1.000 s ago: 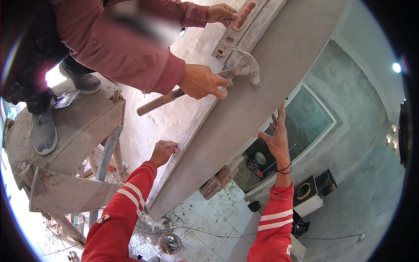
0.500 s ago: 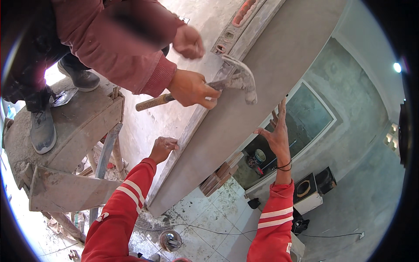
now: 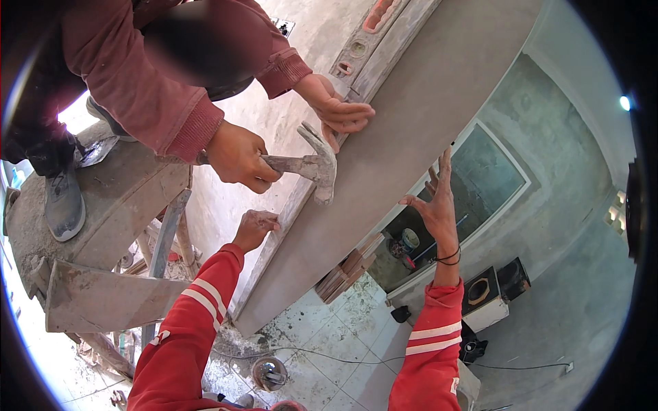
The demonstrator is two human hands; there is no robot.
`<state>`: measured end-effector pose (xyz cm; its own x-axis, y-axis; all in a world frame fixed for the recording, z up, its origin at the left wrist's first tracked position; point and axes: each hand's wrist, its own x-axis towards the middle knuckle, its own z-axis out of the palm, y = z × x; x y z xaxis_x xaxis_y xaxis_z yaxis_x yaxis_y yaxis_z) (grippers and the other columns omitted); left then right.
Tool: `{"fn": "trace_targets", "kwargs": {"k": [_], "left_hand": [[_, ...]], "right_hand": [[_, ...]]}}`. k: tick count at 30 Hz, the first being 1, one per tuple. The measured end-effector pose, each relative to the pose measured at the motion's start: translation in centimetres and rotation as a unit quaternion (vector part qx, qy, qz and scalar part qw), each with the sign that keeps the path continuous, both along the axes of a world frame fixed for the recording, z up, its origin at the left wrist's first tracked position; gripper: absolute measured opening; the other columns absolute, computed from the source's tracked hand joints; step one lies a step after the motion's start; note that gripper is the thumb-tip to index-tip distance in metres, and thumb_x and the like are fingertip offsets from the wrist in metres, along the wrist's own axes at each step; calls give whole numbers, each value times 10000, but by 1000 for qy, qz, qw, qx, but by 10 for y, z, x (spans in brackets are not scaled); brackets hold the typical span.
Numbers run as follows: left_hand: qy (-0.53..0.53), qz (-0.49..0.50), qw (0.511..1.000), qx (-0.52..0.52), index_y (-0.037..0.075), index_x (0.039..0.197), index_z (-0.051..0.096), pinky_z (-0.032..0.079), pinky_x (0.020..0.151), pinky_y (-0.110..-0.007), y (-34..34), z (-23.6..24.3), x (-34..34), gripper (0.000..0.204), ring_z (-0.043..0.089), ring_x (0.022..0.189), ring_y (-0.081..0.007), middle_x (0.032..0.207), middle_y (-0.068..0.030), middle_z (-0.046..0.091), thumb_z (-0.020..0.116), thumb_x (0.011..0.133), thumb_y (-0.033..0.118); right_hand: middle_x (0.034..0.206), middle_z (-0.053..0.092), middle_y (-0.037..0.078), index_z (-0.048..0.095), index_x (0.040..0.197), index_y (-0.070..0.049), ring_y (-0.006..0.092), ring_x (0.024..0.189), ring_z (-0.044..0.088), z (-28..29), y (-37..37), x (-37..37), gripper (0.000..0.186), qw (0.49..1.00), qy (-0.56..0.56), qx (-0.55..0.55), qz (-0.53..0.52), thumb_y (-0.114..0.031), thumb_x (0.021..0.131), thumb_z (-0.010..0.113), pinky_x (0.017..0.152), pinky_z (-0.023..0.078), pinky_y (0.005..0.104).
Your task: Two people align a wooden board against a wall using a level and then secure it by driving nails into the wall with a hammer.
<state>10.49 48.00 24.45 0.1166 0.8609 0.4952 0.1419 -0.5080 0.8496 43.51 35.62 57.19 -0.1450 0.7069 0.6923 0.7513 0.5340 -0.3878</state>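
At the left edge of the grey slab (image 3: 384, 144), our left hand (image 3: 255, 229) holds the wooden strip (image 3: 291, 214) in curled fingers; near the right edge, our right hand (image 3: 439, 211) spreads thumb and fingers wide. A co-worker's hand (image 3: 240, 157) grips a hammer (image 3: 322, 168).

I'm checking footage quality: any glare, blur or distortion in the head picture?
Head view: glare at the small light, right; dark blur over part of the co-worker, top left; fisheye bending, black corners; left hand and right hand fairly sharp.

l fingers (image 3: 269, 218) curled, r fingers (image 3: 445, 164) extended
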Motion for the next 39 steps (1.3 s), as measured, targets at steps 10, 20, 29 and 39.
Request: {"fn": "trace_targets", "kwargs": {"k": [10, 20, 29, 39], "left_hand": [[-9, -8, 1000, -21, -73, 1156, 826, 617, 941, -344, 3, -6, -1, 374, 799, 941, -238, 1057, -188, 839, 857, 887, 185], [-39, -26, 998, -52, -66, 1167, 828, 595, 955, -341, -3, 2, 0, 366, 784, 978, -228, 1072, -181, 846, 838, 875, 154], [-33, -27, 996, -77, -46, 1203, 828, 598, 965, -330, 5, -7, -2, 382, 784, 985, -204, 1080, -168, 846, 864, 884, 161], [46, -127, 989, 62, 66, 1425, 679, 534, 1100, -446, 30, -48, -2, 465, 697, 1270, -285, 1348, -112, 743, 580, 1111, 394]], "right_hand": [[1840, 196, 227, 12, 1803, -196, 517, 1614, 347, -1, -1, -2, 1569, 1000, 12, -3, 14, -153, 635, 1060, 1240, 423, 677], [1834, 203, 236, 11, 1802, -201, 529, 1611, 340, 0, 0, -2, 1576, 1000, 12, -6, 5, -162, 628, 1061, 1236, 437, 675], [1835, 213, 224, 14, 1803, -212, 520, 1617, 338, -1, -2, -5, 1569, 1000, 20, -11, 4, -142, 633, 1058, 1243, 431, 672], [1836, 229, 202, 40, 1806, -223, 515, 1618, 341, 0, -3, 0, 1557, 1000, 24, -4, 9, -169, 632, 1062, 1237, 428, 687]]}}
